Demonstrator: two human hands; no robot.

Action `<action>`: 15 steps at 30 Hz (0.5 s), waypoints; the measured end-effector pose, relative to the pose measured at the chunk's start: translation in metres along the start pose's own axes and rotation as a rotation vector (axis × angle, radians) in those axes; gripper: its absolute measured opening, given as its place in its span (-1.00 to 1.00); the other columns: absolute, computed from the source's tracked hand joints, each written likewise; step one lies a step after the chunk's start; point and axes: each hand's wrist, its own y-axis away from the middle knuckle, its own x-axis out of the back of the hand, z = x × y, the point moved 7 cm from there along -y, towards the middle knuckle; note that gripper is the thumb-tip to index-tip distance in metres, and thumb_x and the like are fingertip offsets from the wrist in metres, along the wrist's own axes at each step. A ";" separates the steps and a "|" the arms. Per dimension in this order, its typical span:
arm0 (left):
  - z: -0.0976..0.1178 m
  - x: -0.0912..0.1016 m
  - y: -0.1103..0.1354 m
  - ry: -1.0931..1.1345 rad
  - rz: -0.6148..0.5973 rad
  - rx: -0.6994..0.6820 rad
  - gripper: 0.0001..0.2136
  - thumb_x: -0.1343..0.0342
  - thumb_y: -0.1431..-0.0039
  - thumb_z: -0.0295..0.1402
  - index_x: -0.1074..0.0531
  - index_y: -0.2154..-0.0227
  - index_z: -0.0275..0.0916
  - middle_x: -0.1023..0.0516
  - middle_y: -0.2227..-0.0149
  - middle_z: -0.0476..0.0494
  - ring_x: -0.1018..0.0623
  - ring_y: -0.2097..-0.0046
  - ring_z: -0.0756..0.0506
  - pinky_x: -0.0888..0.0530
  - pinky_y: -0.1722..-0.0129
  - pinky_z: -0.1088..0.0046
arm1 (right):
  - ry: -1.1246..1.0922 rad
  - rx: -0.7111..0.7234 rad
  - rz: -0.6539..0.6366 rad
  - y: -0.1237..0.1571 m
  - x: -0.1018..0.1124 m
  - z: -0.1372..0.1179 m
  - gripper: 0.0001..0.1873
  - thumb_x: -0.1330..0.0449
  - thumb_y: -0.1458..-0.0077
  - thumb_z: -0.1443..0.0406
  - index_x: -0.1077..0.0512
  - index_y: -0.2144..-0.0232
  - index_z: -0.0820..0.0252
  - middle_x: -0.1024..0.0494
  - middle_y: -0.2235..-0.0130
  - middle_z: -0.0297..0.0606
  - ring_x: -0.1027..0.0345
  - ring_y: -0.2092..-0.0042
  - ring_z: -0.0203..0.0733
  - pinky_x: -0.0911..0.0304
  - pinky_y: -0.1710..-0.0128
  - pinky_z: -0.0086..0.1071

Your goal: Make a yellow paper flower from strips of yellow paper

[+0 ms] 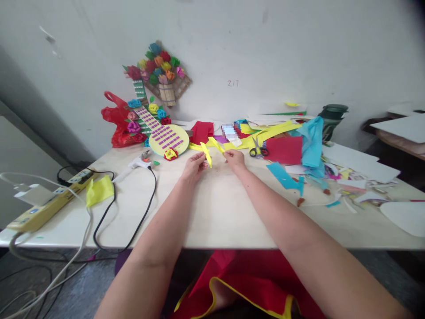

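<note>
A pale wall (232, 48) rises behind a whitish desk (229, 217). Against the wall, at upper left, is a flower decoration (166, 73) with a diamond-shaped lattice backing. Below it, a cream guitar-shaped piece (164, 144) with purple-and-white banding leans among paper flowers, beside a red plastic bag (116, 122). A yellow power strip (46, 206) lies at the desk's left end, a white plug seated in it. On the right, a light-blue sheet (311, 144) hangs in folds next to a red sheet (284, 149), with white cards and scraps farther right.

The person's two hands are raised near the middle of the desk, apart from each other. The left hand (195, 165) is closed on a yellow strip (207, 155), pinched at the fingertips; the right hand (235, 160) pinches another yellow piece (217, 145), which points up and to the left. A glue gun (141, 162) lies left of the hands; black-and-yellow scissors (258, 151) lie just right of them.
</note>
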 end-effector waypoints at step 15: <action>-0.005 -0.004 0.001 0.069 0.007 0.069 -0.88 -0.09 0.04 -0.57 -0.39 0.38 -0.36 -0.49 0.47 -0.10 -0.48 0.48 0.07 -0.46 0.38 0.55 | -0.564 -0.155 -0.175 0.020 -0.019 -0.017 -0.94 -0.11 0.11 0.36 -0.35 0.53 0.27 -0.52 0.44 -0.29 -0.25 0.60 -0.47 -0.05 0.72 -0.60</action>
